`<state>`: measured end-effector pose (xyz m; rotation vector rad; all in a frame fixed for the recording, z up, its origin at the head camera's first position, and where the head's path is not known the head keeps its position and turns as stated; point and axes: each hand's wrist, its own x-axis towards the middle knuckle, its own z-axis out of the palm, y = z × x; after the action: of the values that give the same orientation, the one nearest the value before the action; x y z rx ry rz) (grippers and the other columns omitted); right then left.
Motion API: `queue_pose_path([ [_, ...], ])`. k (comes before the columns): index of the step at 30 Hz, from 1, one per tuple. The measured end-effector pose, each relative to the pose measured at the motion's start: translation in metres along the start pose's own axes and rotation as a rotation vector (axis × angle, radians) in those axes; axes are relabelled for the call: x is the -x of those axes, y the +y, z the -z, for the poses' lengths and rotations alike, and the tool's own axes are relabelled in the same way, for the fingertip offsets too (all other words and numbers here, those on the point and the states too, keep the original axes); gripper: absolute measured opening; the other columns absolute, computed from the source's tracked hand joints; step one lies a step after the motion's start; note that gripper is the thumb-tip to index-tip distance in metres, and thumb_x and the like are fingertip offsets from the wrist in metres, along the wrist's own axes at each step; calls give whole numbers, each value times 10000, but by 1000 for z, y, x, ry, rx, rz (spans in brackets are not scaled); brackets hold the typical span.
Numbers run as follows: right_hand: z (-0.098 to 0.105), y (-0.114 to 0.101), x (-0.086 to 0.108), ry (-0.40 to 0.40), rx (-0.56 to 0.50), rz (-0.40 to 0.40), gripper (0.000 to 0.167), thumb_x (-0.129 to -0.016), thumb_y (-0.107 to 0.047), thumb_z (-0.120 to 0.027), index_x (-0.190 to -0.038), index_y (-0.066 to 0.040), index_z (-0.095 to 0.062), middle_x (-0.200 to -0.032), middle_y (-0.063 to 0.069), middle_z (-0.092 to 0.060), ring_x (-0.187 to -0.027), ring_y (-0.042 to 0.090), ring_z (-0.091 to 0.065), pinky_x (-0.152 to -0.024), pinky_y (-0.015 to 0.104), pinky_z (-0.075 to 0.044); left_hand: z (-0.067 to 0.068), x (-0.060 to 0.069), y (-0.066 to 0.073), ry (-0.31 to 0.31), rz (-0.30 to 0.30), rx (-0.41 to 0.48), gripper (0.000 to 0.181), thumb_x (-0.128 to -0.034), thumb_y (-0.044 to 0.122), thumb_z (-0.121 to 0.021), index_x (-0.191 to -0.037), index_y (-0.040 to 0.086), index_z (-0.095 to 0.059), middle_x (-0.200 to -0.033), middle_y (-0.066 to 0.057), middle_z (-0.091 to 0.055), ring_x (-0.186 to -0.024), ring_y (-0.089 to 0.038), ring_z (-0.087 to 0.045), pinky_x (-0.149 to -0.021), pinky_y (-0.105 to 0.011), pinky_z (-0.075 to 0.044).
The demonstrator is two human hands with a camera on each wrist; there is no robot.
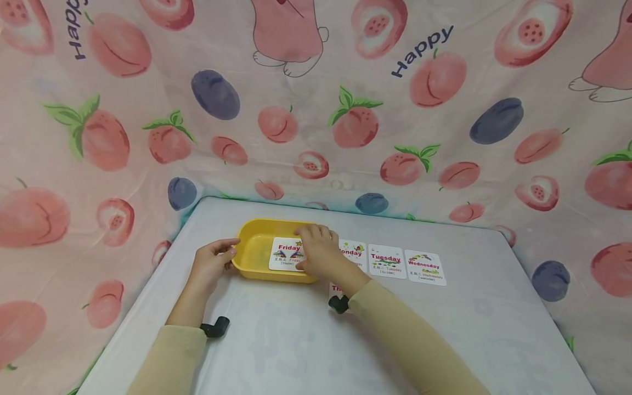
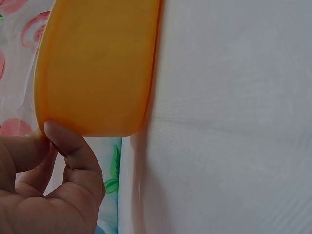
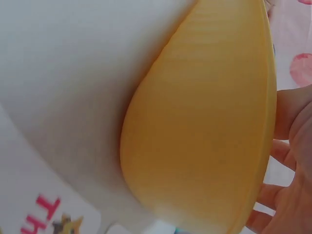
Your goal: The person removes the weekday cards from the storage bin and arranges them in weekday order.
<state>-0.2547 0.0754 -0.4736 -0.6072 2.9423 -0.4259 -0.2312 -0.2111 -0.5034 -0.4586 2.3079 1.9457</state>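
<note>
A yellow plastic tray (image 1: 254,273) stands on the white table. My left hand (image 1: 209,263) pinches the rim at its left end, thumb and fingertips on either side; the left wrist view shows this left hand (image 2: 63,180) at the tray's corner. Over the tray's right part, my right hand (image 1: 321,252) holds a white "Friday" card (image 1: 283,255) by its right side, covering that edge. In the right wrist view, the fingers of the right hand (image 3: 292,161) show beyond the tray's wall (image 3: 204,131); the card is hidden there.
Right of the tray lie a Monday card (image 1: 351,249), a Tuesday card (image 1: 387,261) and a Wednesday card (image 1: 425,267) in a row. Below them, a card starting "Th" (image 1: 336,289) is partly covered by my right wrist. A fruit-patterned cloth (image 1: 316,109) hangs behind the table (image 1: 276,340).
</note>
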Motion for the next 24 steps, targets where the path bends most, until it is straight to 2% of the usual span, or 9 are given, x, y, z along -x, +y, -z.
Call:
queue_pose_path([
  [5, -6, -3, -7, -15, -31, 19, 830, -906, -403, -875, -1574, -251, -407, -1632, 111, -412, -1553, 393, -324, -1258, 612, -300, 0, 0, -1, -6, 4, 1, 353, -1077, 87, -629, -1424, 50, -682, -1115, -44, -594, -898, -156, -567, -735, -205, -557],
  [11, -9, -7, -13, -48, -43, 4, 862, -904, -420, -875, -1598, -276, -384, -1627, 98, -420, -1544, 383, -333, -1259, 628, -290, 2, 0, 0, -7, 12, -6, 356, -1083, 91, -616, -1432, 59, -678, -1133, -50, -585, -915, -162, -569, -749, -203, -562],
  [18, -14, -9, -24, -100, 1, -13, 892, -902, -453, -867, -1614, -294, -353, -1611, 97, -428, -1515, 361, -349, -1279, 624, -264, 3, 0, 1, -8, 19, -8, 361, -1084, 84, -610, -1439, 58, -674, -1152, -62, -573, -898, -152, -574, -747, -207, -569],
  [24, -16, -10, -27, -132, 51, -24, 864, -907, -476, -851, -1596, -280, -369, -1576, 96, -462, -1449, 340, -389, -1255, 575, -301, 2, -1, 1, -7, 39, -3, 358, -1085, 90, -611, -1436, 69, -678, -1180, -68, -578, -921, -162, -579, -752, -195, -571],
])
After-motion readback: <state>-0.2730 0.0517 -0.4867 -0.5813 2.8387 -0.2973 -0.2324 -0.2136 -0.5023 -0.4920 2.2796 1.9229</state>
